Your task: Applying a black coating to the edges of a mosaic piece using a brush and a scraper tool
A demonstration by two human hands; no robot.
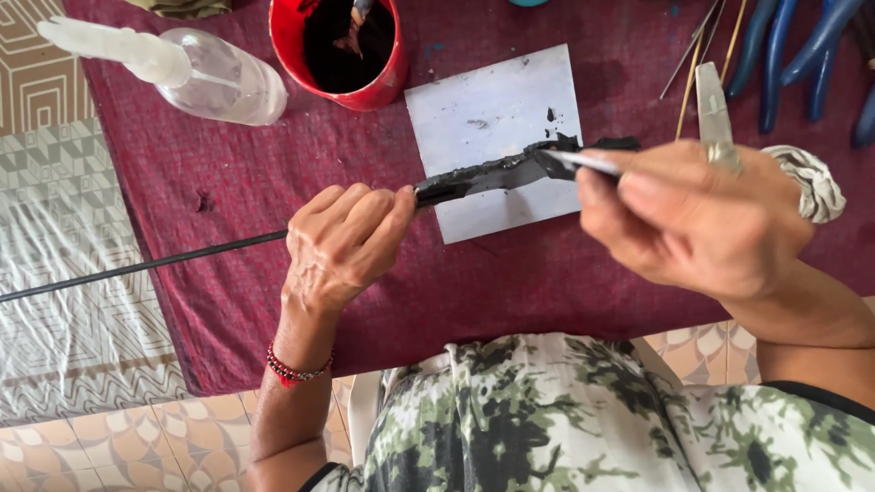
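My left hand [342, 241] grips a long thin black rod [146, 266] that runs off to the left. The rod's right end carries a lumpy black coated strip [492, 173], held over a white square plate [497, 114]. My right hand [684, 214] holds a thin metal-tipped tool [583, 162] whose tip touches the black strip. A red bead bracelet sits on my left wrist.
A maroon cloth [510, 282] covers the table. A red cup [346, 50] of black paste stands at the top, a clear spray bottle [191, 68] lies to its left. Blue-handled pliers [802, 55], thin sticks and a striped rag [816, 182] lie at the right.
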